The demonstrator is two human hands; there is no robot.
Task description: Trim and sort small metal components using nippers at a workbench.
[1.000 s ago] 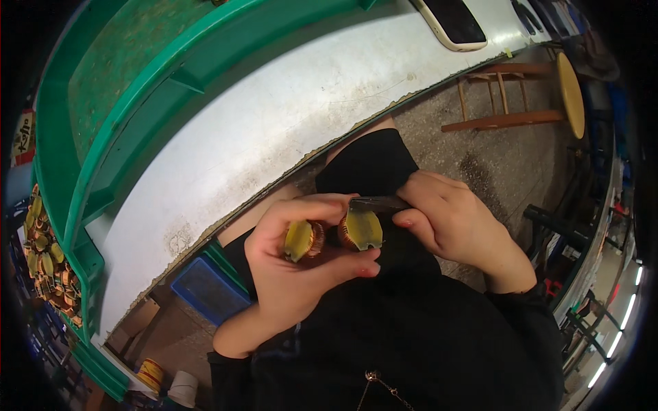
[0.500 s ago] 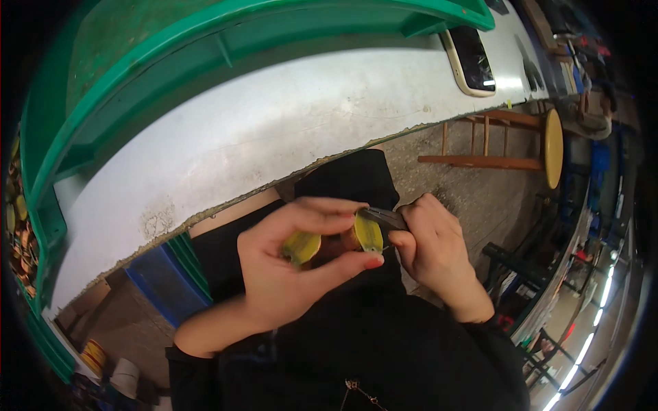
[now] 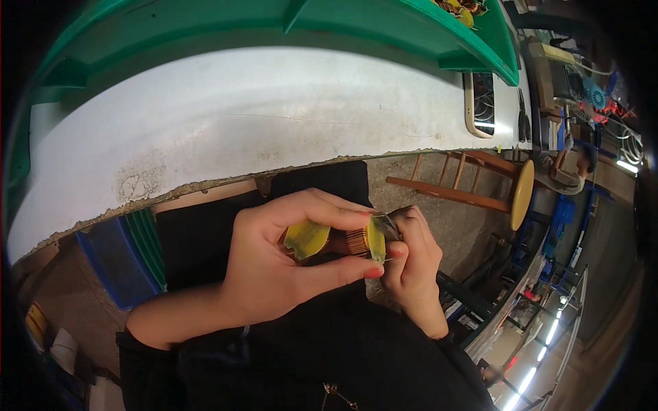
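My left hand (image 3: pixel 271 264) is closed around a copper-wound coil (image 3: pixel 357 241) with yellow end pieces. Its thumb and fingers pinch the right-hand yellow end; the other yellow end shows inside the palm. Thin wire ends stick out near the thumb tip. My right hand (image 3: pixel 413 257) is closed on a dark, flat metal hand tool (image 3: pixel 387 226), whose exact kind I cannot make out. The tool's tip sits at the upper edge of the right yellow end. Part of the coil's middle is hidden by my left fingers.
Across the white worktop (image 3: pixel 274 103) stands a large green tray (image 3: pixel 226 38), with more yellow-and-copper coils (image 3: pixel 462 10) in it. A phone (image 3: pixel 482 103) lies at the right. Below the chipped edge are a wooden stool (image 3: pixel 522 195) and a blue bin (image 3: pixel 113 264). Another person (image 3: pixel 570 175) sits farther off.
The view has swung, so the tray and the phone sit differently. My right hand has come closer to the left, and the coil is turned to show more copper winding.
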